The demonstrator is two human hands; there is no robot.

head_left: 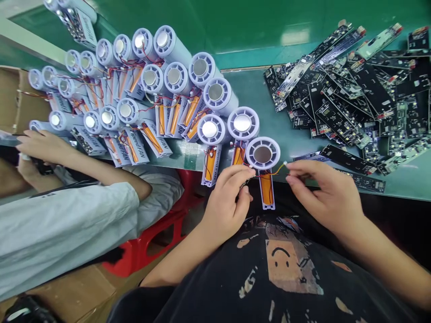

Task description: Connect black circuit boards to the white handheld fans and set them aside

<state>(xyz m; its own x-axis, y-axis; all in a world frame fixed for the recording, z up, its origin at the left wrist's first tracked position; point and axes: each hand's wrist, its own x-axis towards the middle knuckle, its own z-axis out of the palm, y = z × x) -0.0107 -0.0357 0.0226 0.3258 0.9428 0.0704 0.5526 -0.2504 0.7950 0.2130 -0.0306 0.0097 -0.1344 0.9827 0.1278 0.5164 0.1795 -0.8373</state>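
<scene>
Two bare hands are working at the near edge of one green table, one on either side of a single pale purple fan. The fan is lying with its round head on the table and its handle pointing near, reaching past the edge; one orange battery is showing inside the handle.

The left hand is curling its fingers and closing thumb and fingertips around one small dark piece, mostly hidden, just left of the handle. The right hand is pinching one small white connector between thumb and forefinger, its other fingers loosely bending; thin yellow and red wires are running from the connector toward the left hand, passing over the fan.

Two more fans, one with its head at and one at, are resting just left of it, each showing one battery. Roughly twenty others are crowding the left side; overlaps are preventing an exact count. On the right, dozens of black circuit boards are lying in one loose heap, too tangled to count.

At the left, one other person is sitting, two hands meeting around a dark object. One red stool is standing between the two people.
</scene>
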